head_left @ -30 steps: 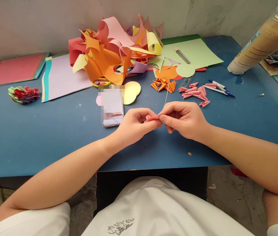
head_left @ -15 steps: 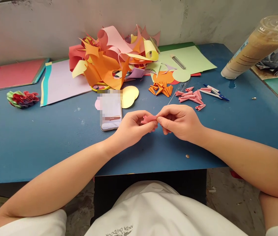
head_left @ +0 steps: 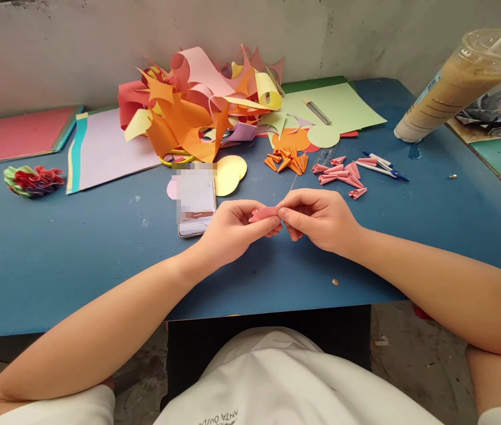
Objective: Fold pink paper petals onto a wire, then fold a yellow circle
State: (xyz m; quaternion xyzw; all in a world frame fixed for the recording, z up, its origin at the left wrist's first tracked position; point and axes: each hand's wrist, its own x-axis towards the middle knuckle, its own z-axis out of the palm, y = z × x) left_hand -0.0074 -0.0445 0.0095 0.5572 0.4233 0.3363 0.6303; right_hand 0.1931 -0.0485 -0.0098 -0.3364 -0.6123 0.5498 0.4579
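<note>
A small rolled piece of pink paper (head_left: 263, 213) is pinched between my two hands over the front half of the table. My left hand (head_left: 235, 229) closes around its left part, thumb along the near side. At its right end, my right hand (head_left: 321, 217) grips with thumb and forefinger. Fingers hide part of the roll. Beyond my right hand lie several pink paper cones (head_left: 341, 173) and, farther left, a cluster of orange paper cones (head_left: 286, 159). A phone (head_left: 196, 203) lies just left of my left hand.
Behind stands a heap of coloured paper scraps (head_left: 197, 112). Green sheets (head_left: 357, 109), yellow paper circles (head_left: 229, 176) and pens (head_left: 381, 166) lie on the blue table (head_left: 100, 260). A tilted-looking iced drink cup (head_left: 454, 88) stands right; a ruffled paper flower (head_left: 35, 180) sits left.
The whole view has shifted slightly, so things appear a little farther left. Both hands keep their pinch on the pink paper, with barely any finger movement.
</note>
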